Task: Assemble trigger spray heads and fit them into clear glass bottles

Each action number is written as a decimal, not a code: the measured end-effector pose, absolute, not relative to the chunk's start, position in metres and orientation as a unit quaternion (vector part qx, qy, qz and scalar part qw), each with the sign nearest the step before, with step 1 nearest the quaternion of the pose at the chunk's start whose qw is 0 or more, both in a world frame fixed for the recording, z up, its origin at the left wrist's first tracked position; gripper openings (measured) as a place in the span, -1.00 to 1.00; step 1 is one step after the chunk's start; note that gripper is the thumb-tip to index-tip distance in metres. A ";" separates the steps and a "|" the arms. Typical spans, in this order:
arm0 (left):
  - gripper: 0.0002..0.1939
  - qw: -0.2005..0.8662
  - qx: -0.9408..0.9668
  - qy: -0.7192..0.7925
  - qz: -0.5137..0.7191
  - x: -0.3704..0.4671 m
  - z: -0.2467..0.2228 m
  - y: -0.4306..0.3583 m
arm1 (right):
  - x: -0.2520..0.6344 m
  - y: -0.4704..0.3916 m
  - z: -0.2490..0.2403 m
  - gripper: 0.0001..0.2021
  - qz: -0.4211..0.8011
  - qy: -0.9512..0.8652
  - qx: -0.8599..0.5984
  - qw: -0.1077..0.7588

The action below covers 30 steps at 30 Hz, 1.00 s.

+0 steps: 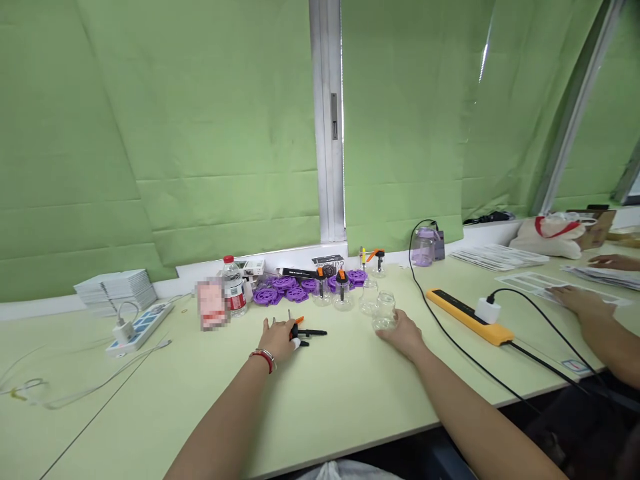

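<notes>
My left hand [277, 340], with a bracelet at its wrist, is closed around a black piece with an orange part [303, 331] low over the table; its look matches the black and orange tops on the bottles behind. Most of that piece is hidden by the fingers. My right hand [404, 335] grips a small clear bottle [386, 307] from its right side; the neck is uncovered. Just behind it stands another clear open bottle [369, 297]. Two clear bottles with black and orange tops [343, 293] [321, 290] are further left, and a third [379, 262] is at the back.
Purple plastic parts [270, 295] are heaped by the wall near a red-capped drink bottle [235, 287]. A yellow power strip [467, 317] with a black cable lies right. At left are a white power strip [143, 330] and stacked white sheets [116, 291]. A co-worker's hand [575, 300] rests on papers.
</notes>
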State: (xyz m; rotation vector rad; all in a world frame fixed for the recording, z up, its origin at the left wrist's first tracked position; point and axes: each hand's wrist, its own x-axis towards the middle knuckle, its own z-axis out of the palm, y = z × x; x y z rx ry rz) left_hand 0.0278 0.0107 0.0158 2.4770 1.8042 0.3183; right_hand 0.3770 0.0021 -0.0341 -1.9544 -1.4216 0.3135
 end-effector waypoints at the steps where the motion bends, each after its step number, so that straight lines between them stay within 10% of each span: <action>1: -0.59 0.030 0.803 0.586 0.106 0.028 0.017 0.009 | 0.375 0.000 -0.033 -0.21 0.131 -0.557 -0.734 0.365; 16: -0.77 0.082 0.770 0.596 0.212 0.010 0.014 -0.004 | 0.329 -0.006 -0.010 -0.30 0.442 -0.611 -0.454 0.475; 30: -0.52 0.382 0.624 0.474 0.490 -0.002 0.010 -0.004 | 0.283 0.028 -0.008 -0.69 0.633 -0.338 -0.423 0.553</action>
